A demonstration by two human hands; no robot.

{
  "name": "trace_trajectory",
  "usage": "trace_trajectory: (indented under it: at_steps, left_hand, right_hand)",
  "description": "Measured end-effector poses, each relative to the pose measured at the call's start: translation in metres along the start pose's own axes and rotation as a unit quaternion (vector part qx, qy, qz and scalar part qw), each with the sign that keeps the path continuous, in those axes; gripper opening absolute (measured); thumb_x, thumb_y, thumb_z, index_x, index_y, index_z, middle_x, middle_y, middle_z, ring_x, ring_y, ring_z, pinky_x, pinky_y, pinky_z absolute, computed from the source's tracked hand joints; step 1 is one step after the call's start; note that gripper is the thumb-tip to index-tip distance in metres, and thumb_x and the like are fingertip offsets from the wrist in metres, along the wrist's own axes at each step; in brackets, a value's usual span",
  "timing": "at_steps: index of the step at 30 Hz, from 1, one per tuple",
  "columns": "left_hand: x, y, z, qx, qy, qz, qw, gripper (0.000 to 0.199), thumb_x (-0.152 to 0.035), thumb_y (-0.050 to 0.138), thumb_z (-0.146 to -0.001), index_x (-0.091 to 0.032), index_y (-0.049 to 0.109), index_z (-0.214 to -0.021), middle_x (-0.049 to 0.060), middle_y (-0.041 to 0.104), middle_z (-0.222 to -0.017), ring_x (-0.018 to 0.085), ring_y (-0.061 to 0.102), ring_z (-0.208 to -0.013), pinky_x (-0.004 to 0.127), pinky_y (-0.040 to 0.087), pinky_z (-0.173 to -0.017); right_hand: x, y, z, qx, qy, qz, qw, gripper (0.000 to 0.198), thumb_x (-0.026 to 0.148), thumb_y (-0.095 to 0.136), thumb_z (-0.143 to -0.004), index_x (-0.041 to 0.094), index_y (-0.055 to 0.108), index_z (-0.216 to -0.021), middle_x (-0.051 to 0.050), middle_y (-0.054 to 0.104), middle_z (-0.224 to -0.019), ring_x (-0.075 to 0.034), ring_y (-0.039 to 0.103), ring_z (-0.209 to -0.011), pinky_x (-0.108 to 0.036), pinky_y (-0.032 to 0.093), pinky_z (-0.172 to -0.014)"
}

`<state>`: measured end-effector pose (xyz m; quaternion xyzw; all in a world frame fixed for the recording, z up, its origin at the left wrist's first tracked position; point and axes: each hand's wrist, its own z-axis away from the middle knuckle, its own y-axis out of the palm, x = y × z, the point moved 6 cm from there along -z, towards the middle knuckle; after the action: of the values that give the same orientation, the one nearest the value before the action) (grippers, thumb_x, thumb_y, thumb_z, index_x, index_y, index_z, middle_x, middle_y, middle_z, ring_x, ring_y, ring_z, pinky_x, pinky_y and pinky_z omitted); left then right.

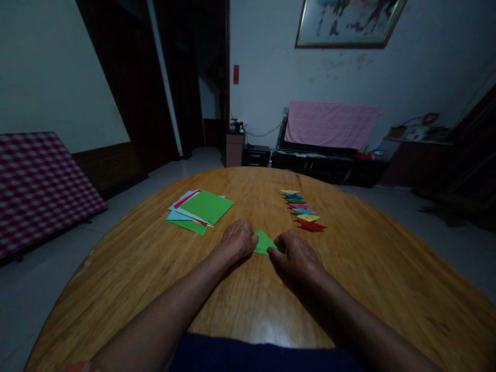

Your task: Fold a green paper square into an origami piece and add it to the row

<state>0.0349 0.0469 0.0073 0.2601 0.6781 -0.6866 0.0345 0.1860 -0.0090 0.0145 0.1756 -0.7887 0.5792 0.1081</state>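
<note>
A small piece of green paper (263, 242), folded to a triangular shape, lies on the wooden table between my hands. My left hand (241, 237) grips its left edge with curled fingers. On the opposite side, my right hand (295, 252) pinches the right corner between thumb and fingers. The fingertips partly cover both ends of the paper. Beyond my left hand is a loose stack of coloured paper sheets (207, 206), a green one on top. Past my right hand, several small folded paper boats stand in a row, with a red boat (312, 226) nearest.
The round wooden table (248, 310) fills the foreground, its curved far edge facing a black cabinet (310, 163). A pink cloth (331, 124) covers a screen-like object there. At left stands a panel with a checked cloth (42, 186).
</note>
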Motion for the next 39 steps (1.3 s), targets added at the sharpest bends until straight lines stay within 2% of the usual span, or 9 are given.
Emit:
trace_trajectory:
  at_steps: [9, 16, 19, 22, 25, 27, 30, 34, 39]
  left_hand:
    - [-0.005, -0.006, 0.0, 0.0, -0.046, 0.022, 0.999, 0.02, -0.025, 0.051, -0.075, -0.013, 0.066, -0.079, 0.014, 0.068, -0.089, 0.025, 0.061, -0.088, 0.03, 0.042, -0.074]
    - [0.002, -0.01, -0.006, 0.02, -0.081, 0.113, 0.99, 0.014, -0.025, 0.055, -0.069, -0.014, 0.062, -0.064, 0.003, 0.057, -0.059, 0.015, 0.053, -0.06, 0.024, 0.034, -0.054]
    - [0.007, -0.004, -0.008, 0.052, -0.096, 0.233, 0.966, 0.007, -0.018, 0.058, -0.062, -0.013, 0.062, -0.065, -0.003, 0.05, -0.053, 0.01, 0.045, -0.05, 0.022, 0.029, -0.047]
    - [0.007, 0.001, -0.008, 0.07, -0.092, 0.333, 0.936, 0.015, -0.011, 0.059, -0.057, -0.013, 0.063, -0.071, -0.004, 0.051, -0.054, 0.008, 0.044, -0.049, 0.02, 0.029, -0.046]
    - [0.009, 0.005, -0.008, 0.066, -0.103, 0.44, 0.889, 0.019, -0.011, 0.058, -0.058, -0.013, 0.064, -0.076, -0.003, 0.055, -0.057, 0.008, 0.047, -0.049, 0.02, 0.034, -0.047]
    - [0.012, 0.006, -0.01, 0.045, -0.113, 0.508, 0.853, 0.017, -0.012, 0.056, -0.059, -0.014, 0.062, -0.075, -0.003, 0.056, -0.057, 0.008, 0.049, -0.048, 0.02, 0.036, -0.047]
    - [0.011, 0.008, -0.012, 0.041, -0.108, 0.558, 0.822, 0.011, -0.011, 0.056, -0.059, -0.014, 0.057, -0.069, -0.004, 0.052, -0.053, 0.006, 0.043, -0.042, 0.019, 0.031, -0.042]
    - [0.005, 0.009, -0.009, 0.066, -0.105, 0.57, 0.812, 0.007, -0.012, 0.056, -0.06, -0.015, 0.05, -0.062, -0.006, 0.047, -0.047, 0.005, 0.04, -0.038, 0.019, 0.027, -0.041]
    - [-0.008, 0.008, -0.001, 0.099, -0.083, 0.55, 0.825, 0.009, -0.012, 0.056, -0.064, -0.013, 0.054, -0.073, -0.001, 0.055, -0.058, 0.007, 0.05, -0.048, 0.019, 0.035, -0.048]
  right_hand:
    - [-0.001, 0.001, 0.001, 0.007, 0.002, -0.004, 1.0, 0.013, 0.031, 0.065, -0.074, 0.019, 0.063, -0.077, -0.007, 0.061, -0.079, -0.019, 0.057, -0.07, -0.028, 0.036, -0.058]
    - [0.0, 0.001, 0.002, 0.031, 0.014, -0.007, 0.999, 0.012, 0.03, 0.063, -0.074, 0.019, 0.062, -0.079, -0.006, 0.062, -0.081, -0.017, 0.055, -0.07, -0.026, 0.034, -0.057]
    - [0.003, -0.001, 0.004, 0.019, 0.0, -0.017, 1.0, 0.011, 0.029, 0.061, -0.075, 0.019, 0.061, -0.079, -0.006, 0.062, -0.081, -0.017, 0.055, -0.07, -0.026, 0.034, -0.058]
    - [0.0, 0.0, 0.005, 0.011, 0.02, -0.033, 0.999, 0.013, 0.029, 0.061, -0.074, 0.019, 0.06, -0.081, -0.006, 0.063, -0.081, -0.018, 0.056, -0.07, -0.027, 0.036, -0.058]
    - [-0.006, -0.002, 0.002, -0.035, 0.046, -0.092, 0.994, 0.034, 0.032, 0.064, -0.071, 0.017, 0.059, -0.101, -0.009, 0.064, -0.091, -0.021, 0.06, -0.08, -0.03, 0.041, -0.064]
    - [-0.011, -0.004, -0.003, -0.077, 0.064, -0.16, 0.982, 0.053, 0.035, 0.065, -0.07, 0.015, 0.052, -0.117, -0.011, 0.064, -0.096, -0.022, 0.061, -0.081, -0.032, 0.044, -0.067]
    - [-0.02, -0.001, -0.008, -0.097, 0.125, -0.289, 0.944, 0.063, 0.04, 0.063, -0.07, 0.013, 0.046, -0.124, -0.01, 0.064, -0.094, -0.018, 0.062, -0.069, -0.032, 0.048, -0.063]
    - [-0.011, 0.007, -0.01, -0.045, 0.13, -0.429, 0.893, 0.048, 0.044, 0.063, -0.07, 0.015, 0.054, -0.107, -0.009, 0.067, -0.087, -0.02, 0.064, -0.072, -0.029, 0.049, -0.059]
    - [0.003, 0.007, -0.007, -0.03, 0.09, -0.431, 0.897, 0.027, 0.039, 0.055, -0.078, 0.017, 0.061, -0.092, -0.007, 0.069, -0.084, -0.019, 0.064, -0.071, -0.029, 0.048, -0.06]
